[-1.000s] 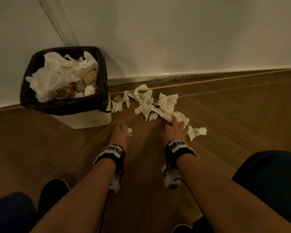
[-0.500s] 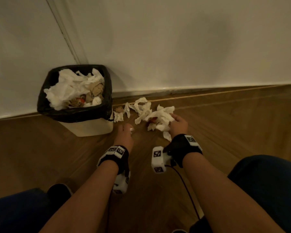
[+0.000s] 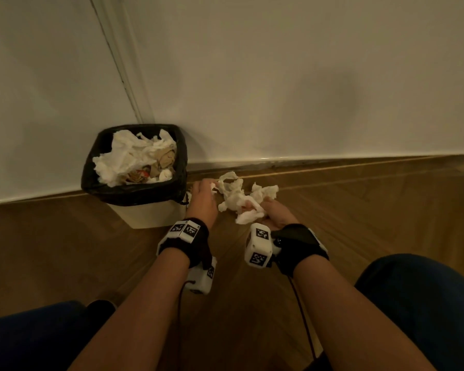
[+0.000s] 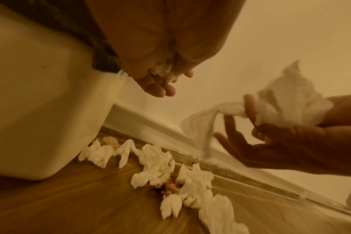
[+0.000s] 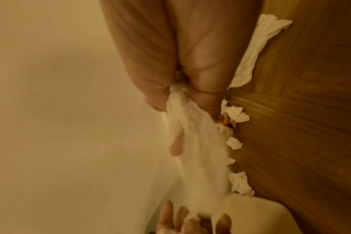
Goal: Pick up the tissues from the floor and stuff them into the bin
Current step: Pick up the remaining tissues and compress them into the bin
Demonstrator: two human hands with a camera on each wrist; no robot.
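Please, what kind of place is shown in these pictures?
Probably an indoor room corner in a home or office. A wood-patterned plank floor meets plain white walls, and a small white bin with a black liner stands in the corner, crumpled white tissues scattered beside it.

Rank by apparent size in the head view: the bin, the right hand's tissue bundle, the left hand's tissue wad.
1. bin
2. tissue bundle held by the right hand
3. tissue wad in the left hand, mostly hidden

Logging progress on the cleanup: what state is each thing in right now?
Bin: upright, black-lined, heaped full.
Floor tissues: still scattered beside the bin.
Left hand: grips a small tissue wad.
Right hand: lifted, holds a tissue bunch.
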